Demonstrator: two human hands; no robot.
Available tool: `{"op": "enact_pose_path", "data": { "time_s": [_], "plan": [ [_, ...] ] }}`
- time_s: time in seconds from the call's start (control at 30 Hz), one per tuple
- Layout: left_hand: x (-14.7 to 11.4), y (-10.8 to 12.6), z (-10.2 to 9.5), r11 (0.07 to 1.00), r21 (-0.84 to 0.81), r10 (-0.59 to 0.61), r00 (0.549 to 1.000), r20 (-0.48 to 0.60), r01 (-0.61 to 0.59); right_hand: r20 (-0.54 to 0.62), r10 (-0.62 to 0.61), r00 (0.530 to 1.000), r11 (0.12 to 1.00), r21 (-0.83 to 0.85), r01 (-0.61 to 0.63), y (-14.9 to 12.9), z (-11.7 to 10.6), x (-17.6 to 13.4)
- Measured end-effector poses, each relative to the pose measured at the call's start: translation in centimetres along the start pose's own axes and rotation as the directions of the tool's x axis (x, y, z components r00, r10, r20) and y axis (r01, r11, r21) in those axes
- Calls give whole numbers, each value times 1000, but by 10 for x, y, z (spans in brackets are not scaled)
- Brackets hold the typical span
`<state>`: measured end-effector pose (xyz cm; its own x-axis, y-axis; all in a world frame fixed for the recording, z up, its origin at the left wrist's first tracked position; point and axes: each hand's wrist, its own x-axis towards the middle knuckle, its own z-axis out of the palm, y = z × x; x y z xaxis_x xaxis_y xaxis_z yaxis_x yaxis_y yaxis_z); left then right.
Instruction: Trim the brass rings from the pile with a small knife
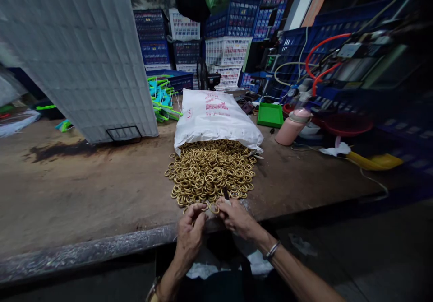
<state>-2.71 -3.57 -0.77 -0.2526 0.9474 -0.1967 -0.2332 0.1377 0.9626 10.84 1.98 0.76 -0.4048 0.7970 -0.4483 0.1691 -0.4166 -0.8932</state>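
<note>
A heap of brass-coloured rings spills from the mouth of a white sack with red print, lying on the wooden table. Close to the table's front edge, my left hand pinches a ring between thumb and fingers. My right hand, just beside it, grips another ring at the fingertips. A dark, narrow strip sticks up from the right hand's fingers; its kind is unclear. The two hands are close but apart, at the near side of the heap.
A tall pale ribbed panel stands on the left of the table. On the right are a green tray, a pink bottle, a yellow scoop-like piece and a machine with red hoses. Stacked crates fill the back.
</note>
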Motion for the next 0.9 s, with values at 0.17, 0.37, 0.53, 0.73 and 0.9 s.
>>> {"op": "enact_pose_path", "data": {
  "time_s": [0.17,0.37,0.53,0.73,0.9],
  "plan": [
    [1,3,3,963,129,226,971,84,-235,161,87,983,986,130,-109,-4,2,-9],
    [1,2,-1,921,272,245,957,158,-280,215,99,972,986,109,-124,1,4,-9],
    [1,-3,-3,841,422,304,941,147,-338,-12,-122,992,990,-75,121,9,4,-7],
    [-2,6,3,908,321,216,958,188,-268,-71,-310,948,910,-310,275,6,7,-7],
    [-5,9,5,987,147,-86,978,189,58,-135,-352,926,871,-410,272,3,11,-7]
  ]
}}
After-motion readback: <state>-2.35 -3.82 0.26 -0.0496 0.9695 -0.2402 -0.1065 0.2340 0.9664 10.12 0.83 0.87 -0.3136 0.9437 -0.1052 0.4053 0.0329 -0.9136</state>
